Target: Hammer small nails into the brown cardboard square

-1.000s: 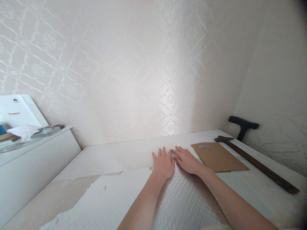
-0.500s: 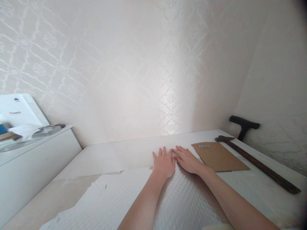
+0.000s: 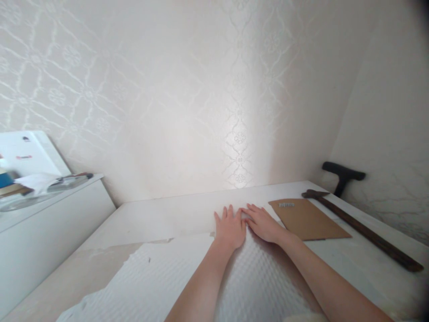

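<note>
A white sheet with a dimpled, quilted-looking texture (image 3: pixel 167 264) covers much of the surface before me, its left edge ragged. Between my forearms part of it rises towards the camera. My left hand (image 3: pixel 229 228) lies flat at the far edge of this sheet, fingers spread. Close beside it, my right hand (image 3: pixel 264 223) rests with its fingers stretched out and its thumb side against the left hand. What lies under the palms is hidden.
Right of my hands lies a brown cardboard piece (image 3: pixel 308 219) with small metal pieces (image 3: pixel 286 205) on it. Beyond are a wooden-handled hammer (image 3: pixel 365 230) and a black T-shaped handle (image 3: pixel 343 174). A white cabinet (image 3: pixel 60 237) bearing clutter stands left; a patterned wall (image 3: pixel 187 98) rises behind.
The whole view has shifted very slightly. Both hands keep the same place and pose on the sheet.
</note>
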Demonstrator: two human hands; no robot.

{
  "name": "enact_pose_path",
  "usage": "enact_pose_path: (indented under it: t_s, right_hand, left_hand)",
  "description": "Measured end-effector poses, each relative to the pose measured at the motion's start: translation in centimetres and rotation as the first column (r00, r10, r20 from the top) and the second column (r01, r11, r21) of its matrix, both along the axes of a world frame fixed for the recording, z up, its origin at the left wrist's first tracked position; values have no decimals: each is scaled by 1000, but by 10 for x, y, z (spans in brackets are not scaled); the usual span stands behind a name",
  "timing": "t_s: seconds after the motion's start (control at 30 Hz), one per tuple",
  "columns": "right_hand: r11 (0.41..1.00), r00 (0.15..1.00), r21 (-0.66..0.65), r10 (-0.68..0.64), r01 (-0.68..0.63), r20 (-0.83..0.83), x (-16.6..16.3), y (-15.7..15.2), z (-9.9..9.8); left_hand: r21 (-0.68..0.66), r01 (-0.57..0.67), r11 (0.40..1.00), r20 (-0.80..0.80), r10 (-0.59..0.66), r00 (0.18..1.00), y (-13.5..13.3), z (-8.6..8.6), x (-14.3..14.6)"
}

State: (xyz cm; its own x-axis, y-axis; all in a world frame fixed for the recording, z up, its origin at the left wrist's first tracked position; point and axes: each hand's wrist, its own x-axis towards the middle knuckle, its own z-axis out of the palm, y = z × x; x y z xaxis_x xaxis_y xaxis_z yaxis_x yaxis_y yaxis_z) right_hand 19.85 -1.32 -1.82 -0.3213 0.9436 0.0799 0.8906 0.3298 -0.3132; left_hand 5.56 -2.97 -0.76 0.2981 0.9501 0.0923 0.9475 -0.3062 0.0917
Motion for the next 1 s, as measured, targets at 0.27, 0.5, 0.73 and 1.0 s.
enact_pose_path:
  t_s: [0.27,0.5,0.73,1.0]
  right_hand:
    - [1000,1000,-16,-4,4,15,0,-1,2]
    - [1000,1000,-10,-5,5,18,-1,-1,1]
    - [1000,1000,1,-6,6,8,0,-1,1]
    - [1000,1000,-3,-7,7,20,0,-1,1]
  left_hand:
    - [17,4,1000,19,-4,1000,2,-3,0]
    - [1,4,1000,5,-4,1000,1,-1,0]
    - [0,7,1000,15,-7,1000,1,0,0]
    - [19,2,1000,24,-2,1000,1,-3,0]
